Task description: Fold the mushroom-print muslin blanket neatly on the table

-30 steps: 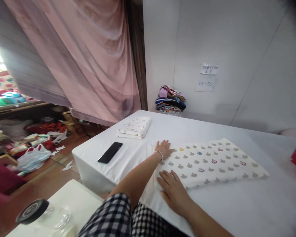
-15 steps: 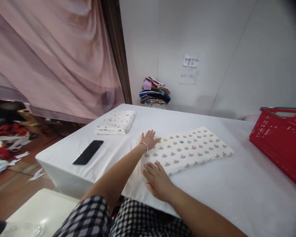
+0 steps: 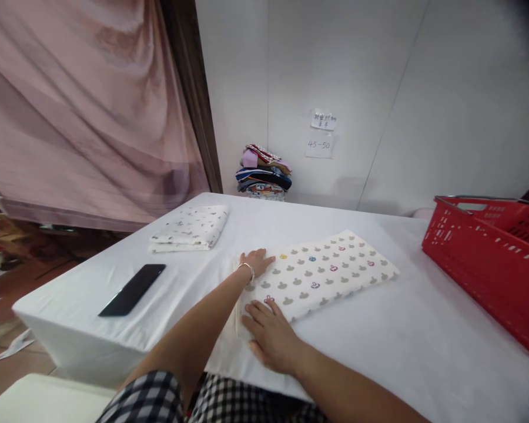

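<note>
A white cloth printed with grey mushroom-like shapes and a few coloured outlines [image 3: 330,276] lies folded into a long flat piece on the table. My left hand [image 3: 255,263], a bracelet at its wrist, rests palm down on the cloth's far left corner, fingers stretched out. Nearer to me, my right hand [image 3: 271,339] lies flat across its near left edge, the fingers apart. Neither hand grips anything. Farther left is a second folded white cloth with small dark prints [image 3: 189,228], and in front of it a black phone [image 3: 133,290].
The table has a white cover [image 3: 379,346]. A red plastic basket [image 3: 480,258] stands at its right side. Behind the far edge, a pile of folded fabrics [image 3: 264,173] rises by the wall. Pink curtain [image 3: 92,111] hangs at left; a white surface [image 3: 44,402] is low at near left.
The view has turned slightly to the right, so everything sits farther left and more of the basket shows. Both hands stay flat on the cloth; my left hand's fingers look less spread.
</note>
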The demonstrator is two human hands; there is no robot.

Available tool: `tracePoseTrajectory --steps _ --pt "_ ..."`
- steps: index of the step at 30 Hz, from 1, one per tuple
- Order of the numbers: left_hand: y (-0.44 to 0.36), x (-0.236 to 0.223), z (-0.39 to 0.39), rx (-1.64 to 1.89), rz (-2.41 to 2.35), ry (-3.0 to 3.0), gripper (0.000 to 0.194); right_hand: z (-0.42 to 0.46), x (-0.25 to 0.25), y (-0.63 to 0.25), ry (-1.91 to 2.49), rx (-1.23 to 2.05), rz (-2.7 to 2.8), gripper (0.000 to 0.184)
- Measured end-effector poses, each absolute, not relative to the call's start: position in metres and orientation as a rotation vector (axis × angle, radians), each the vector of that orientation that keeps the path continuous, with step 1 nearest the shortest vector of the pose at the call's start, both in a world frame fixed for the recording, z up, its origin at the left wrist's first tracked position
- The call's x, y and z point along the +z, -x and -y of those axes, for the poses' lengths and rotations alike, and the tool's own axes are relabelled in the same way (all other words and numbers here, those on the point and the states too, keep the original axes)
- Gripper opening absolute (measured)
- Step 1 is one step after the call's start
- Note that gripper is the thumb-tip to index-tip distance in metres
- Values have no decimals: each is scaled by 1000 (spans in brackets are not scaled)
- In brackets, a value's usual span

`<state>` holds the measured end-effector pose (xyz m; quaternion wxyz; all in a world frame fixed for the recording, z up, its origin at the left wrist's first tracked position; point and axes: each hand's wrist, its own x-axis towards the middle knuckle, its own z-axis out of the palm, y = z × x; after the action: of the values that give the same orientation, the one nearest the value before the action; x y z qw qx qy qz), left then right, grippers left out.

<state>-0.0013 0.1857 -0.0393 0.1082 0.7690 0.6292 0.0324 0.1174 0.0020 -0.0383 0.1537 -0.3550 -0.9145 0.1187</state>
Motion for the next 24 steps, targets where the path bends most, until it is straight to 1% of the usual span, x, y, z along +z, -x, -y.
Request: tracePoseTrajectory --steps 3,6,11,20,24 --pt "-8 -31 -194 131 -1899 -2277 50 -2 -38 -118 1022 334 2621 49" --pt "-17 -26 -198 153 -1914 -2305 47 -3 -37 -118 1010 322 2619 49" --pt "-24 -30 -203 182 -1940 -2314 44 -4 -37 -118 1016 322 2604 49" --pt "-24 -33 -211 240 -1975 -2239 47 -5 -34 -117 1048 327 2628 48" --pt "-26 -33 -212 217 -1993 -2195 42 -5 -35 -117 1050 346 2615 48"
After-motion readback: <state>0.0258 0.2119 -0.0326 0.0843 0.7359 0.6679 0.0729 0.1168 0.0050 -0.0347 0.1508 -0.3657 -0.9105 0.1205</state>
